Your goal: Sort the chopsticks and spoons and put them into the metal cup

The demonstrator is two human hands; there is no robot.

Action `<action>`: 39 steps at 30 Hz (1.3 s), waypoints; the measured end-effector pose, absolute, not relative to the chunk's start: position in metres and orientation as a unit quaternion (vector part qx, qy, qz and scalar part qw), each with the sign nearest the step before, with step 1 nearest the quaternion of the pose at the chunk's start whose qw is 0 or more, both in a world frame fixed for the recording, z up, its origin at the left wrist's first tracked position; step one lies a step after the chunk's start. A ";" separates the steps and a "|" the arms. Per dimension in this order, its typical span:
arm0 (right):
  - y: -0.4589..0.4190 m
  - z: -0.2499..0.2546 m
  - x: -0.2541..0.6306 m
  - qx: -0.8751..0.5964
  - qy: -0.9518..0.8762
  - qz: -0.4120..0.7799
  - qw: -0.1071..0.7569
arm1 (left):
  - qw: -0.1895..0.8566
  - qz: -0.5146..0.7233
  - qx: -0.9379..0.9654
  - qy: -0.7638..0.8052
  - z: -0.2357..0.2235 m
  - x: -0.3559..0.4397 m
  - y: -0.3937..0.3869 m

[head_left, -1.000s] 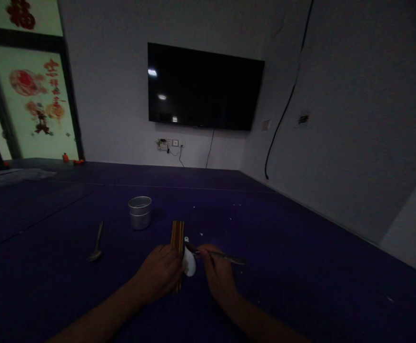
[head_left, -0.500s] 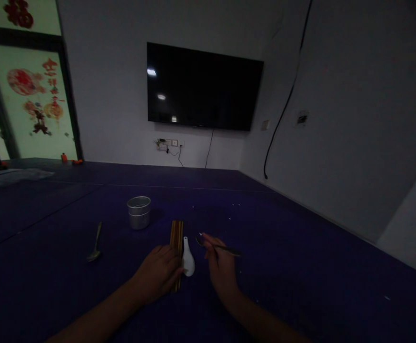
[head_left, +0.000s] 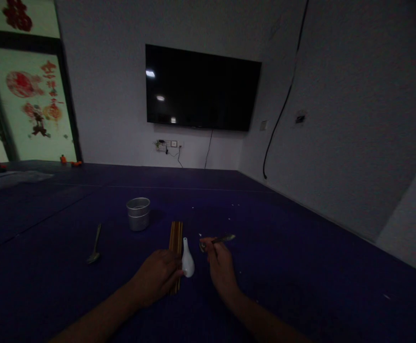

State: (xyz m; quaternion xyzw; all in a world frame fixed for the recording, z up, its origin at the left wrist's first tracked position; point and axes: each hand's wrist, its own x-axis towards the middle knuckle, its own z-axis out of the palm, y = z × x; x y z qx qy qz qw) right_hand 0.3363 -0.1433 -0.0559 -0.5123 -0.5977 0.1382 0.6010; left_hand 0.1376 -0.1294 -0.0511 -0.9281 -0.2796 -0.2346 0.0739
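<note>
My left hand (head_left: 158,276) is closed over a bundle of wooden chopsticks (head_left: 175,237) lying lengthwise on the purple surface. Its thumb touches the wide end of a white soup spoon (head_left: 187,262), which lies close along the right side of the chopsticks, handle pointing away from me. To the right, my right hand (head_left: 222,267) pinches a metal spoon (head_left: 222,239) near its bowl, with the handle sticking out to the right. A metal cup (head_left: 138,214) stands upright beyond my left hand. Farther left lies a second metal spoon (head_left: 94,250), bowl towards me.
The purple surface (head_left: 301,276) reaches to the walls, with small white bits scattered on its right half. A television (head_left: 203,88) hangs on the back wall. A black cable (head_left: 282,112) runs down the right wall. Clear plastic sheeting (head_left: 13,178) lies at far left.
The metal spoon in my right hand has turned, so its handle now points up and to the right instead of slightly down. My left hand has stayed nearly still.
</note>
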 end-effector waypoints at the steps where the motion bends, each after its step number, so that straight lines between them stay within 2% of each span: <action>1: -0.143 -0.056 0.336 -0.508 -0.602 0.136 0.600 | 0.073 -0.234 -0.928 -0.281 -0.051 0.138 -0.129; 31: -0.118 -0.080 0.347 -0.538 -0.646 0.154 0.520 | 0.056 -0.232 -0.932 -0.274 -0.057 0.135 -0.125; 39: -0.125 -0.073 0.345 -0.580 -0.676 0.078 0.448 | 0.048 -0.222 -0.934 -0.277 -0.055 0.134 -0.126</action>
